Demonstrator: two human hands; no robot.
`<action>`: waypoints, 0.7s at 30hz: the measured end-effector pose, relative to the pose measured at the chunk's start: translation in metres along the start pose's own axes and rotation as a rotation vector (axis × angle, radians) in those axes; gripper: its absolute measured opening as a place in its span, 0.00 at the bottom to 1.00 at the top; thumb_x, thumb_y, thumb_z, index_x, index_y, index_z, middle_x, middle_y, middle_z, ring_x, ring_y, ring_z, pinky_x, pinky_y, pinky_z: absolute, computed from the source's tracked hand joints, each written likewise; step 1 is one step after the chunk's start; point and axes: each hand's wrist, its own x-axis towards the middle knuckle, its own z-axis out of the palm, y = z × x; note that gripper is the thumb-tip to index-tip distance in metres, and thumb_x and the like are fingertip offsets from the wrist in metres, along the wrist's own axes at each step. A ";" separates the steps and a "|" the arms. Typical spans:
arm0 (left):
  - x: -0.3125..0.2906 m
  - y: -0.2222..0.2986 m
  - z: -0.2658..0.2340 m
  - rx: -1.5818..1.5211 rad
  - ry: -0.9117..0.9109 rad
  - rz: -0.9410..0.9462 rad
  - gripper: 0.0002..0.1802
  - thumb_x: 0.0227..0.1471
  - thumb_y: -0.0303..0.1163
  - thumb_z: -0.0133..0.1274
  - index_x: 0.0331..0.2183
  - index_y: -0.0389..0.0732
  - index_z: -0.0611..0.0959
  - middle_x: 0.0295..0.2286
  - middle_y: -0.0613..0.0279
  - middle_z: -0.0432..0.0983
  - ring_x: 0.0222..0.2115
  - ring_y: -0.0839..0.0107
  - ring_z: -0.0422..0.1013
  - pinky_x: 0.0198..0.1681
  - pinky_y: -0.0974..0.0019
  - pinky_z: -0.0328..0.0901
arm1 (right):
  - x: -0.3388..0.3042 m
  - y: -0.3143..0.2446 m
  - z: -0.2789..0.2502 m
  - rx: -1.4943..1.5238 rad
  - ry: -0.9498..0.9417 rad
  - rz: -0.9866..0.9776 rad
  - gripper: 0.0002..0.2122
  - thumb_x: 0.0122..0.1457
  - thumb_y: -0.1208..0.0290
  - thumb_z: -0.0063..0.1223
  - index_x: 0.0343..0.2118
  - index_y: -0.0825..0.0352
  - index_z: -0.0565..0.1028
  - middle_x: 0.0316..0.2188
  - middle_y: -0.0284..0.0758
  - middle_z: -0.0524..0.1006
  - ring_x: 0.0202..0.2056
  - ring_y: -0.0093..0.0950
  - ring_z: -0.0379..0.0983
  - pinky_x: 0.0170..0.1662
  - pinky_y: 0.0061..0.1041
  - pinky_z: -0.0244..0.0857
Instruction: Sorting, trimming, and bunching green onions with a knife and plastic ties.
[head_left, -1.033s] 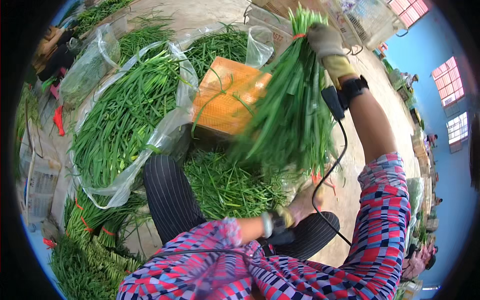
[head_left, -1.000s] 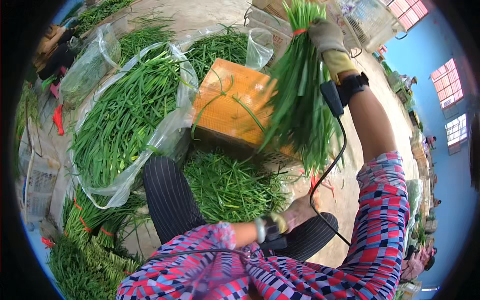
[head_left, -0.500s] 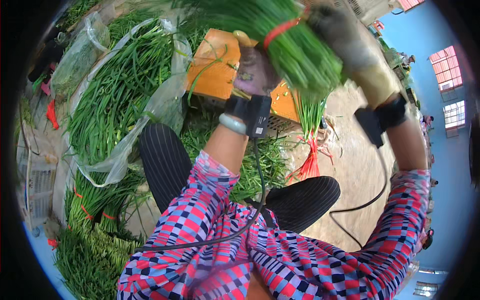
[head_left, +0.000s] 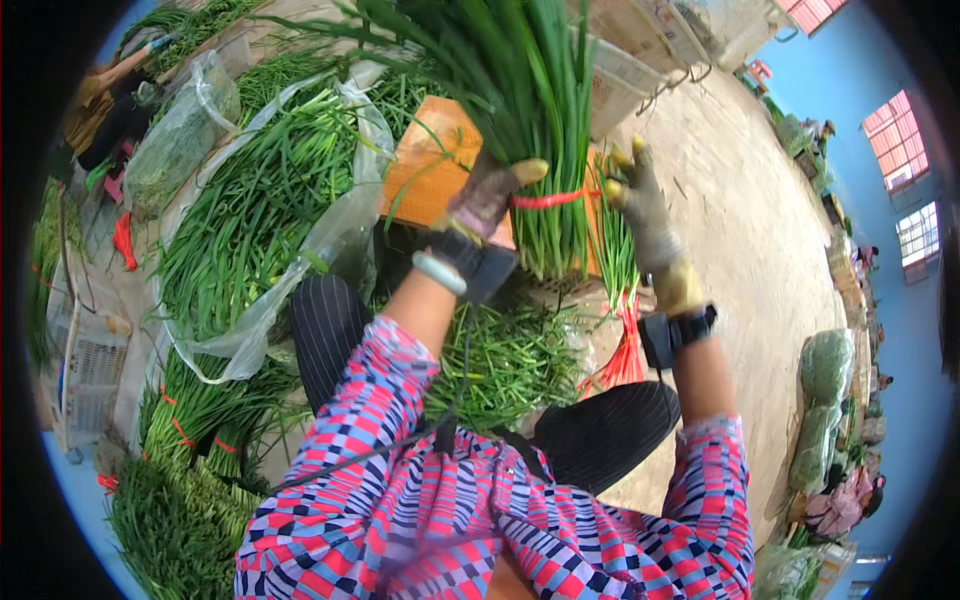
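Observation:
Between my hands is a bundle of long greens, which look like garlic chives. A red band circles it; the cut ends point toward me and the leaves fan out away. My left hand, gloved, is at the bundle's left side with its thumb stretched against it; some fingers are hidden. To the right, my gloved right hand has its fingers spread beside the band. Under and behind the bundle is an orange block-like surface. Red ties hang at its right, below a thin bunch of greens.
Loose greens fill an open clear plastic bag at my left, above tied bundles. Cut leaves lie between my knees. Crates stand ahead on the floor. Other people sit along the blue wall; one person is far left.
My right hand has let go of the bundle, which has come down from a blurred swing to rest between my hands. The right arm has moved inward, and my left thumb now touches the bundle.

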 end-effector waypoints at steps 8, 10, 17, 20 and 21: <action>0.048 -0.049 -0.070 0.916 -0.230 0.046 0.52 0.28 0.39 0.70 0.54 0.44 0.60 0.46 0.61 0.68 0.49 0.65 0.63 0.51 0.61 0.59 | 0.080 0.044 0.006 -0.250 -0.195 -0.093 0.39 0.39 0.68 0.69 0.54 0.70 0.58 0.46 0.38 0.70 0.46 0.29 0.65 0.50 0.26 0.60; 0.037 -0.070 -0.095 0.563 -0.146 -0.210 0.52 0.29 0.39 0.70 0.54 0.43 0.60 0.47 0.61 0.67 0.49 0.65 0.62 0.52 0.60 0.59 | 0.083 0.090 0.007 -0.058 -0.253 -0.002 0.35 0.41 0.68 0.67 0.52 0.70 0.60 0.45 0.35 0.69 0.44 0.27 0.66 0.49 0.24 0.61; 0.049 -0.054 -0.076 0.373 0.009 -0.035 0.25 0.39 0.31 0.62 0.42 0.38 0.75 0.38 0.64 0.75 0.39 0.68 0.72 0.43 0.66 0.68 | 0.106 0.049 0.019 -0.236 -0.254 -0.359 0.41 0.44 0.61 0.65 0.57 0.69 0.53 0.46 0.39 0.69 0.45 0.29 0.65 0.48 0.24 0.61; 0.042 -0.033 -0.093 0.555 0.234 -0.033 0.29 0.40 0.22 0.58 0.48 0.39 0.71 0.41 0.60 0.73 0.39 0.68 0.71 0.42 0.67 0.67 | 0.091 0.039 0.001 -0.268 -0.376 -0.181 0.47 0.42 0.54 0.64 0.59 0.72 0.46 0.53 0.45 0.62 0.55 0.31 0.57 0.56 0.25 0.51; 0.036 -0.029 -0.080 1.037 0.175 -0.029 0.29 0.45 0.23 0.54 0.51 0.41 0.68 0.42 0.57 0.72 0.40 0.67 0.70 0.43 0.68 0.66 | 0.075 0.045 -0.012 -0.239 -0.419 -0.124 0.48 0.42 0.54 0.64 0.60 0.71 0.45 0.55 0.46 0.60 0.57 0.31 0.54 0.58 0.25 0.47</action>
